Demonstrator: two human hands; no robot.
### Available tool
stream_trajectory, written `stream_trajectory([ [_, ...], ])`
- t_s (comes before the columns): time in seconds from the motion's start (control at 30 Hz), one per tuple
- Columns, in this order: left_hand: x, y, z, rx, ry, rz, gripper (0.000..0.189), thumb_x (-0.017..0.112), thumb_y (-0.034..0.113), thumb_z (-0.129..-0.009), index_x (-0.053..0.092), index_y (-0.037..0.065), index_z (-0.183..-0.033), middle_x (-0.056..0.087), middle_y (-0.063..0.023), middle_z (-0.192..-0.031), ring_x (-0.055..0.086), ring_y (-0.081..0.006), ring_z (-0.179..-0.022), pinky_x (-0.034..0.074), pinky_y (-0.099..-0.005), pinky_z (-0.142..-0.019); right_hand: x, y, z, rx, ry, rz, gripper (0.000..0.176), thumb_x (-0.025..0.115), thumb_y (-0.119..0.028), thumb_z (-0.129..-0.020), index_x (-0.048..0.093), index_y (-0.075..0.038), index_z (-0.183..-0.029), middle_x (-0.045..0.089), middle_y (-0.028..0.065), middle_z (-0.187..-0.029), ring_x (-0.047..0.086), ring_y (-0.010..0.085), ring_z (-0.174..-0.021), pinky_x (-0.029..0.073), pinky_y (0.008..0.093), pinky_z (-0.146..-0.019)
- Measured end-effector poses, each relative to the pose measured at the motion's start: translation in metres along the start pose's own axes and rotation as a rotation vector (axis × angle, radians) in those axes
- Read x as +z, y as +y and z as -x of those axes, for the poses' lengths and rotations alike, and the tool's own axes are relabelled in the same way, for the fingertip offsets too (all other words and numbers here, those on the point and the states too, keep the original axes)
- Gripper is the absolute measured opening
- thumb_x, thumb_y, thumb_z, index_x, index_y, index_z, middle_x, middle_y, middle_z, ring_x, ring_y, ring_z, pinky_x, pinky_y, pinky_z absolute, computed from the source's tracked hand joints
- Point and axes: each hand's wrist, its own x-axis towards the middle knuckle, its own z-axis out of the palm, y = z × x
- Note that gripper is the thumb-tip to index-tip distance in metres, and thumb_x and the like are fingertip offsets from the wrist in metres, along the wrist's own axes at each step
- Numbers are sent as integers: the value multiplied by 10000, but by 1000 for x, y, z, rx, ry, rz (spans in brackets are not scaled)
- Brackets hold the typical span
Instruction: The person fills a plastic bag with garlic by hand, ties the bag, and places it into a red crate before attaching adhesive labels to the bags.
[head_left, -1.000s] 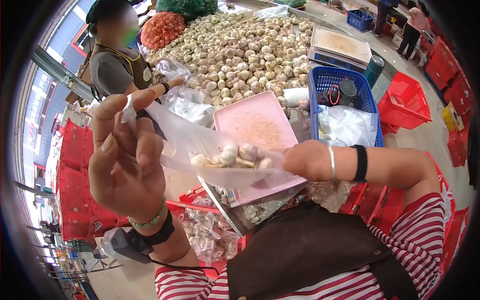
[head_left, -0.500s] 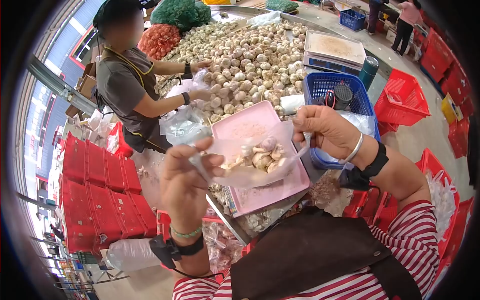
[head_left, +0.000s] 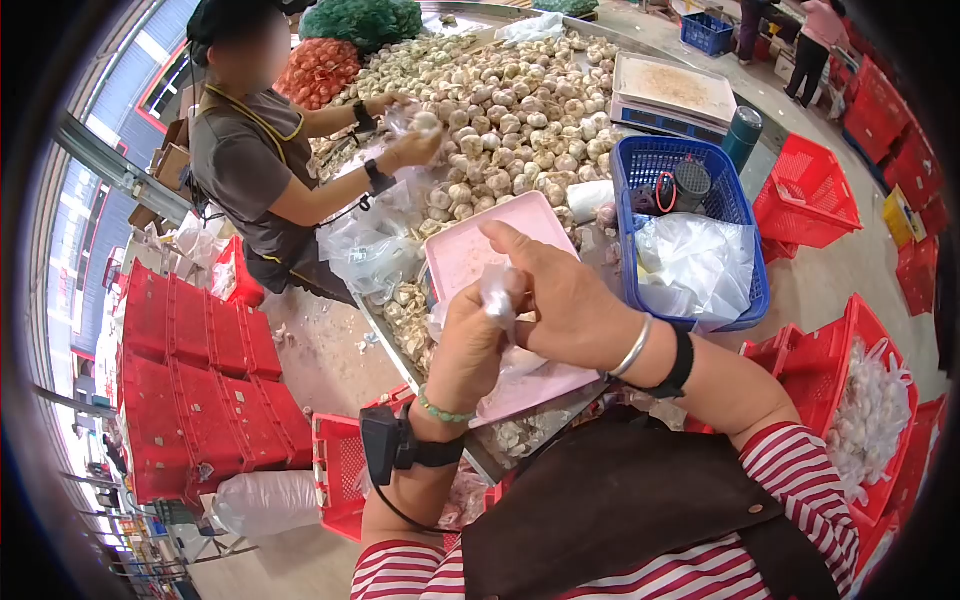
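Note:
My left hand (head_left: 468, 335) and my right hand (head_left: 580, 308) are together over a pink tray (head_left: 462, 252). Between them the gathered top of a clear plastic bag (head_left: 496, 293) sticks up, pinched by the fingers of both. My right thumb stretches out to the upper left. The rest of the bag hangs below, mostly hidden behind the hands, so the garlic in it barely shows. Beyond the tray lies a large heap of garlic bulbs (head_left: 520, 115).
A blue basket (head_left: 622, 250) with plastic bags stands right of the tray, near a scale (head_left: 672, 95) and a green flask (head_left: 740, 138). Across at the left, a co-worker (head_left: 250, 150) handles garlic and a bag. Red crates (head_left: 210, 370) are stacked at left; a red crate (head_left: 835, 370) holds filled bags.
My hands have come together from apart, drawing the open bag's mouth into a bunched neck. The co-worker's hands have lifted from the heap with garlic.

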Motion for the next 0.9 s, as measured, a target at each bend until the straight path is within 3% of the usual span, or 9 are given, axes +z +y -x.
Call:
stream_trajectory([
  [0.1,-2,-3,-7,18,-52,87,158,556,39,-822,602,21,-972,619,-60,-894,616,-161,-826,504,-275,-721,2,4,1,42,-1,72,743,647,-25,-653,345,-66,-1331,594,200,-1096,591,354,-944,484,382,-819],
  [0.23,-56,-8,-11,40,219,420,156,511,136,-853,543,55,-724,564,-41,-714,597,-251,-817,447,-455,-893,-8,48,24,-90,187,262,518,529,-1,-743,437,-20,-1252,602,134,-829,605,275,-716,477,364,-672],
  [0.3,-100,-23,-17,30,243,639,200,503,143,-863,483,79,-675,506,-20,-648,563,-219,-735,447,-410,-809,-14,68,35,639,397,-1107,464,564,-43,-784,446,-20,-1232,599,102,-816,572,178,-636,459,307,-561],
  [0.33,-99,-24,-17,28,246,641,200,503,143,-863,483,79,-675,506,-20,-648,563,-219,-735,447,-410,-809,-15,75,40,643,396,-1107,464,564,-43,-784,446,-20,-1232,599,102,-816,572,178,-636,459,307,-561],
  [0.4,-90,-26,-17,114,169,787,236,491,155,-877,447,95,-653,442,-3,-597,474,-166,-620,410,-356,-721,-15,85,47,861,232,-1818,412,553,-35,-823,443,-11,-1219,598,92,-826,482,72,-560,394,233,-479],
  [0.5,-62,-5,-12,222,159,477,262,492,164,-877,423,105,-631,369,11,-569,387,-127,-559,373,-320,-687,-23,49,23,889,-109,-1402,402,532,-15,-833,430,5,-1222,579,81,-796,391,36,-505,329,210,-431],
  [0.67,-119,-16,-6,290,73,106,328,511,175,-853,332,143,-580,216,55,-471,224,-87,-413,326,-281,-511,-31,78,25,940,430,-1697,328,486,44,-842,446,-20,-1161,524,65,-785,355,47,-483,346,191,-500],
  [0.77,-153,-38,-5,129,294,163,332,484,156,-852,318,147,-564,203,61,-464,222,-79,-416,319,-262,-497,3,83,41,1144,526,-1716,355,458,72,-831,432,-42,-1166,517,84,-811,360,56,-495,346,206,-503],
  [0.9,-123,-15,7,101,84,415,104,490,119,-843,470,78,-748,388,5,-581,309,-72,-400,364,-264,-480,-14,50,22,782,366,-1528,488,431,83,-811,353,-51,-1275,553,170,-986,483,121,-591,490,283,-611],
])
